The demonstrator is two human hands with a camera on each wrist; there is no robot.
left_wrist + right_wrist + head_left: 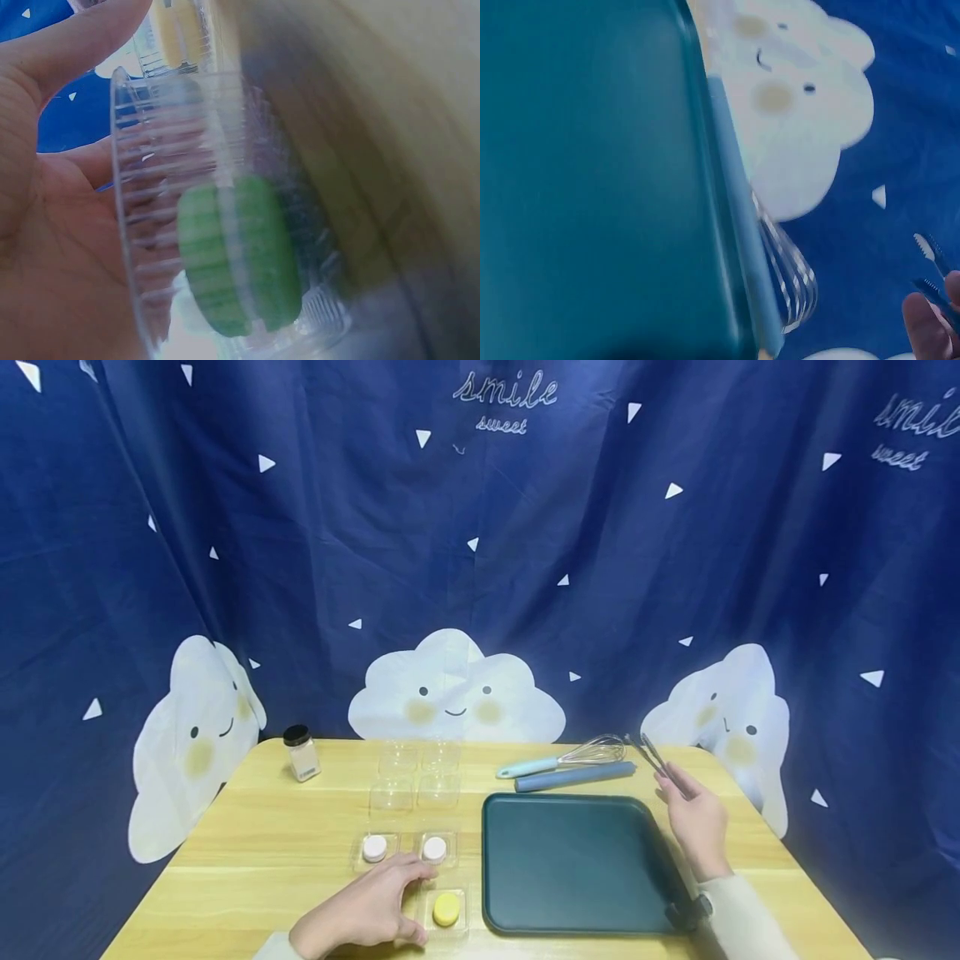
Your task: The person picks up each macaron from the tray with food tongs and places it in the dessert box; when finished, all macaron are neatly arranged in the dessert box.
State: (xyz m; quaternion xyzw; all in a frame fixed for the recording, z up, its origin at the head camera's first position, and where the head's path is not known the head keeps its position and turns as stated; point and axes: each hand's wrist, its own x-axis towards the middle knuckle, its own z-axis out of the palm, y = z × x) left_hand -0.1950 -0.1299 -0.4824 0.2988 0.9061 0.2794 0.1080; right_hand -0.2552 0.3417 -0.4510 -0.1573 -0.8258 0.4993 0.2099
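My left hand (pixel 367 906) is over the near left boxes, thumb and fingers spread toward a clear plastic box holding a yellow macaron (pixel 446 909). Close to the palm, a green macaron (pixel 240 255) sits in another ribbed clear box (pixel 169 150); in the head view my hand hides it. Two pale macarons, one left (pixel 374 848) and one right (pixel 434 850), lie in clear boxes just beyond the fingers. My right hand (pixel 697 827) holds slim metal tongs (pixel 656 758), tips parted, with nothing between them, above the table's right side. Their serrated tips (pixel 926 247) show in the right wrist view.
A dark green tray (pixel 573 864) lies right of the boxes. Behind it are a blue rolling pin (pixel 573 777) and a whisk (pixel 532 767). Several clear lids (pixel 416 781) stand at the back, and a black-capped jar (pixel 302 756) is far left. A curtain hangs behind.
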